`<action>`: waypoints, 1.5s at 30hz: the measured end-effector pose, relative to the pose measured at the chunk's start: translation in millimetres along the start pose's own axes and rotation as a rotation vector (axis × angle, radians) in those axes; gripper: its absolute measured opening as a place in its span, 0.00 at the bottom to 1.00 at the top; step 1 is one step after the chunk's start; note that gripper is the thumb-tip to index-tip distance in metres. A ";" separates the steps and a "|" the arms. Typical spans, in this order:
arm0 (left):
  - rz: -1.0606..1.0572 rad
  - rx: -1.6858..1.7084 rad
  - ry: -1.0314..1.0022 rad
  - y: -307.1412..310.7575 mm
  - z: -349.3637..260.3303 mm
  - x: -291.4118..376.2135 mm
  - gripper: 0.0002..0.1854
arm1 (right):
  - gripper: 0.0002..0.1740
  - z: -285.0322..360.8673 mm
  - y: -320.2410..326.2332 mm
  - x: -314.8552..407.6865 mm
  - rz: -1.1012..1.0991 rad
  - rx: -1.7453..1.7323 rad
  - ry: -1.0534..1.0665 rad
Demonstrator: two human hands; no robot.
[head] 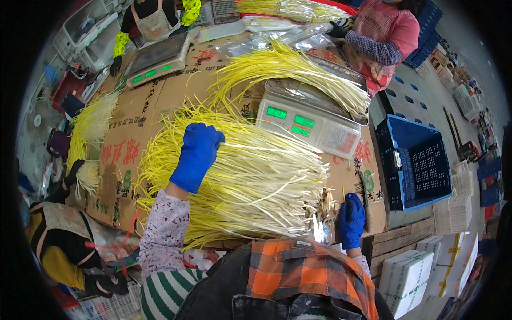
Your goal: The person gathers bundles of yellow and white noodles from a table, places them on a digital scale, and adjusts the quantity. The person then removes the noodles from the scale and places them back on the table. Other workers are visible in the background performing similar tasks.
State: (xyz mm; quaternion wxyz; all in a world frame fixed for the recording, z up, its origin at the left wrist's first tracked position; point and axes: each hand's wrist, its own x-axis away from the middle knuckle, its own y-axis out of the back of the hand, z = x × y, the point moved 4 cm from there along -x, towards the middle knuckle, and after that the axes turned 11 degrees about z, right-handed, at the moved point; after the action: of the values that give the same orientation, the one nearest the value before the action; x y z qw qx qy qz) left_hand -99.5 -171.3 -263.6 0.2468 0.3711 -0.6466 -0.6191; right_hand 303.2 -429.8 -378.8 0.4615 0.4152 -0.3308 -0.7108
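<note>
A large heap of blanched yellow chives (256, 172) lies across the cardboard-covered table, yellow leaf ends left and pale stem ends right. My left hand (200, 156), in a blue rubber glove, is closed over the leafy part of the heap; its fingertips are hidden. Right of the stem ends, my right hand (352, 221), gloved alike, is curled with a thin yellow stalk (343, 193) rising at its fingers. Close beside it lies a curved blade with a handle (365, 200). Beyond the heap, a digital scale (308, 124) bears a loose bundle of chives (296, 70) on its metal pan.
A second scale (158, 60) stands at the far left. Co-workers stand at the far side and at left, one gloved hand by another chive bundle (90, 124). Plastic bags (276, 38) lie at the back. A blue crate (416, 164) and white foam boxes (406, 280) are at right.
</note>
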 end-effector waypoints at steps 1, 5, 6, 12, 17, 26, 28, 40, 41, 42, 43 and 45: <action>0.045 -0.048 0.003 -2.5 2.3 2.0 0.10 | 0.15 -0.1 -1.1 -0.4 -0.004 0.012 0.003; -0.033 -0.372 0.064 2.1 -21.2 9.3 0.28 | 0.15 3.4 0.0 -0.6 -0.003 -0.025 -0.010; 0.127 -0.285 0.109 4.3 -29.0 6.3 0.35 | 0.15 2.4 0.1 -0.8 -0.007 -0.023 -0.008; 0.083 0.156 -0.197 -34.4 -64.9 -21.9 0.18 | 0.16 0.4 1.4 -0.9 -0.004 -0.020 -0.007; 0.102 0.137 -0.130 -47.8 -69.3 -30.5 0.13 | 0.16 2.1 3.0 -1.5 -0.015 -0.014 -0.005; 0.026 0.242 -0.165 -50.8 -84.5 -21.3 0.10 | 0.16 6.5 4.1 -1.4 -0.016 -0.004 -0.016; 0.033 0.220 -0.168 -49.7 -85.3 -21.7 0.09 | 0.16 5.9 4.0 -2.0 -0.018 -0.001 -0.015; 0.054 0.814 -0.054 -18.9 -90.6 -21.5 0.09 | 0.20 50.5 54.8 -48.1 -0.120 -0.537 -0.080; 0.106 0.948 -0.025 -19.4 -94.1 -19.6 0.10 | 0.21 74.8 71.8 -62.3 -0.106 -0.516 -0.018; 0.112 0.963 -0.047 -20.2 -98.0 -18.2 0.10 | 0.22 94.8 81.9 -74.0 -0.047 -0.506 0.040; 0.115 0.923 -0.057 -11.9 -104.9 -15.9 0.10 | 0.22 111.6 87.1 -85.1 0.013 -0.495 0.102; 0.113 0.846 -0.080 12.2 -121.6 -11.2 0.10 | 0.23 142.2 90.3 -100.2 0.095 -0.397 0.198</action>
State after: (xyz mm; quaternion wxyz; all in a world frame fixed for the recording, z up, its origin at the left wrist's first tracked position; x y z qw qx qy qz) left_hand -0.2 -238.1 -236.5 0.0813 0.3792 -0.8720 -0.2988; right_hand 233.3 -356.2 -211.2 0.5974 0.3680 -0.1568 -0.6951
